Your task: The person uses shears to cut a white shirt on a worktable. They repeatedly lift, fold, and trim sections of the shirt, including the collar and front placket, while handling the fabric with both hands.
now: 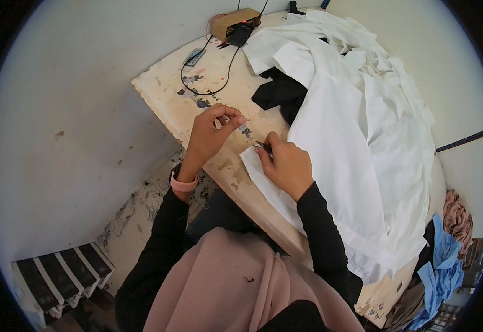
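Shirts heaped on bench right, radio at far end, remote left of cable, stool lower left.

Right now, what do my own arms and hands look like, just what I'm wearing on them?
Both arms are in long black sleeves that end at the wrists. The left wrist wears a pink watch band. The left hand and right hand are bare, with no gloves; any rings are too small to tell. A dusty pink scarf hangs below the arms.
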`<state>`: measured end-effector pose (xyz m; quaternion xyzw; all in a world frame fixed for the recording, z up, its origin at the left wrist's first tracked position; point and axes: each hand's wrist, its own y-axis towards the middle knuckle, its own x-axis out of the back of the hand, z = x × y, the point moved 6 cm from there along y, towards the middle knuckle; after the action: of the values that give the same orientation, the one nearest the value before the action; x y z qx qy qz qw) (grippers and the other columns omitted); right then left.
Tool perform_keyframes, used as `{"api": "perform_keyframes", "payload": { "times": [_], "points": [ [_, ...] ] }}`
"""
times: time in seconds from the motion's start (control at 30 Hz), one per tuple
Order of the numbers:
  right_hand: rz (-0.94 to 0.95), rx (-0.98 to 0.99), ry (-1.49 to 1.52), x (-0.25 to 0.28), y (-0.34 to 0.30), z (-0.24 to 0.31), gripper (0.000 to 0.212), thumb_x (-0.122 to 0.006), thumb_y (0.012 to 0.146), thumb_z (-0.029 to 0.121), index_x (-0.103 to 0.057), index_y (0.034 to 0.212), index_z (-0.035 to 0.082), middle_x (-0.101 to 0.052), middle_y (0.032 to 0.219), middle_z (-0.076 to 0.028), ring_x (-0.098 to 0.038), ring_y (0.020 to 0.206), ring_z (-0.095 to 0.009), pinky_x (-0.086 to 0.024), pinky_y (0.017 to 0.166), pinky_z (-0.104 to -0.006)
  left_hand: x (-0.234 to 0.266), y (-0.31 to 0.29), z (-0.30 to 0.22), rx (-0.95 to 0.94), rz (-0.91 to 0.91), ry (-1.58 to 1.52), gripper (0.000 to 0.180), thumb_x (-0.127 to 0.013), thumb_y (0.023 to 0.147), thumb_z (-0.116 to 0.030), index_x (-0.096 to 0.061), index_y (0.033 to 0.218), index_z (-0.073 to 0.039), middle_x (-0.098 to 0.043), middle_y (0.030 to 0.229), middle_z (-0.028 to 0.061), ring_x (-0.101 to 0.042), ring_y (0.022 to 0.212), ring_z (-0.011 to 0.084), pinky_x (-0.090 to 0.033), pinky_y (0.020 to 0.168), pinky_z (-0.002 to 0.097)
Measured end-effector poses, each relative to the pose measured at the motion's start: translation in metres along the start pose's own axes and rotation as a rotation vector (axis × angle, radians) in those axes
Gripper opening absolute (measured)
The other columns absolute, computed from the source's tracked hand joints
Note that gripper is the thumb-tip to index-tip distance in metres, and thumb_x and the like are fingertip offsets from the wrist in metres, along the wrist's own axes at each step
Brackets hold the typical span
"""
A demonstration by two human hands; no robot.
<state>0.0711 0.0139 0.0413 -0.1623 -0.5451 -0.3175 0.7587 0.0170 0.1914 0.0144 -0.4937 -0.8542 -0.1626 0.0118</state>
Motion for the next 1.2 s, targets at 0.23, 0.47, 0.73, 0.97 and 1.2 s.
{"api": "perform_keyframes", "payload": {
  "times": [0.23,0.47,0.73,0.97,1.2],
  "points": [
    [0.036,0.072,-0.24,-0.016,0.017,0.011,0.025,-0.067,0.088,0.029,-0.061,0.088,0.004,-0.067,0.068,-0.016,-0.068,0.064,-0.035,-0.052,0.056,-0.0465,-0.007,0.002,-0.007,-0.088,0.01,0.045,0.014,-0.077,0.087,-0.017,-0.073,0.091,-0.003,-0.07,0.088,0.003,-0.057,0.075,0.011,-0.045,0.068,0.0262],
    [0.009,-0.068,-0.132,-0.015,0.003,-0.008,0.026,-0.066,0.09,0.032,-0.062,0.092,0.007,-0.07,0.074,-0.014,-0.068,0.069,-0.035,-0.052,0.058,-0.0449,0.013,0.001,-0.009,-0.21,-0.256,0.362,0.03,-0.076,0.088,-0.017,-0.065,0.113,-0.006,-0.071,0.098,0.0066,-0.062,0.083,0.0172,-0.05,0.072,0.0315],
    [-0.146,-0.172,0.643,-0.006,-0.041,-0.047,0.031,-0.071,0.091,0.031,-0.059,0.106,0.006,-0.071,0.088,-0.015,-0.069,0.076,-0.03,-0.052,0.068,-0.038,-0.039,-0.046,0.02,0.264,0.343,-0.158,0.061,-0.076,0.089,-0.013,-0.044,0.141,-0.006,-0.072,0.114,0.0163,-0.068,0.103,0.0203,-0.051,0.092,0.033],
    [-0.397,-0.043,0.471,0.017,-0.076,-0.039,0.028,-0.076,0.086,0.02,-0.068,0.11,0.008,-0.071,0.095,-0.007,-0.063,0.073,-0.023,-0.046,0.072,-0.033,-0.05,-0.072,0.014,0.51,0.286,-0.687,0.067,-0.068,0.093,-0.004,-0.034,0.151,-0.005,-0.071,0.116,0.0174,-0.068,0.104,0.0182,-0.052,0.094,0.0307],
    [-0.545,0.221,0.189,0.044,-0.086,-0.019,0.022,-0.075,0.085,0.016,-0.073,0.106,0.013,-0.072,0.098,0.001,-0.062,0.079,-0.017,-0.039,0.075,-0.0318,-0.057,-0.079,-0.016,0.483,0.334,-0.816,0.066,-0.066,0.094,-0.004,-0.034,0.151,-0.003,-0.071,0.119,0.0146,-0.068,0.093,0.0089,-0.055,0.073,0.0187]
  ]
}}
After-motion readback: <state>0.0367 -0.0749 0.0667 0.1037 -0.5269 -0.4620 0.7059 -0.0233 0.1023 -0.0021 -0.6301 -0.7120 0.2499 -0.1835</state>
